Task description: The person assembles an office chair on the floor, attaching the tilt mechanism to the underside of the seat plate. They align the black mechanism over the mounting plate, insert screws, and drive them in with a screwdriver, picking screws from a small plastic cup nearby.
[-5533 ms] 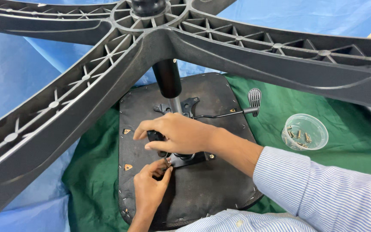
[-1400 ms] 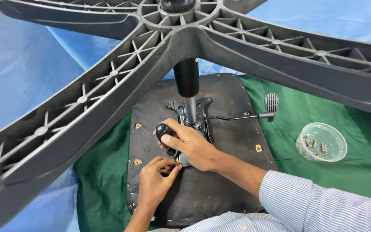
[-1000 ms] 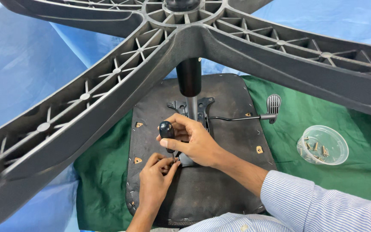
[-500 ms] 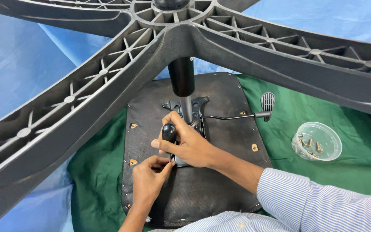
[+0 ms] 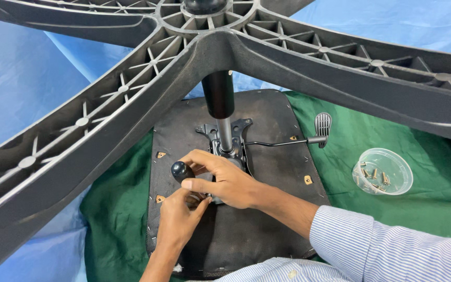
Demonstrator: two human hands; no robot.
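Note:
An office chair lies upside down, with its black seat underside [image 5: 267, 230] facing up on a green cloth. The metal mechanism [image 5: 225, 137] and the gas cylinder [image 5: 218, 96] rise from the seat to the grey star base [image 5: 131, 104] close to the camera. My right hand [image 5: 225, 181] curls around a black round knob [image 5: 181, 171] at the near left of the mechanism. My left hand [image 5: 177, 219] is just below it, its fingertips bunched under the right palm. What they pinch is hidden.
A thin lever with a grey paddle [image 5: 322, 125] sticks out to the right of the mechanism. A clear round tub [image 5: 383, 171] with several screws sits on the green cloth [image 5: 424, 198] at the right. A blue sheet [image 5: 22, 89] lies beneath.
The right hand with the black knob has shifted a little towards the near left of the mechanism. The left hand has stayed tucked under it. The view has drifted slightly.

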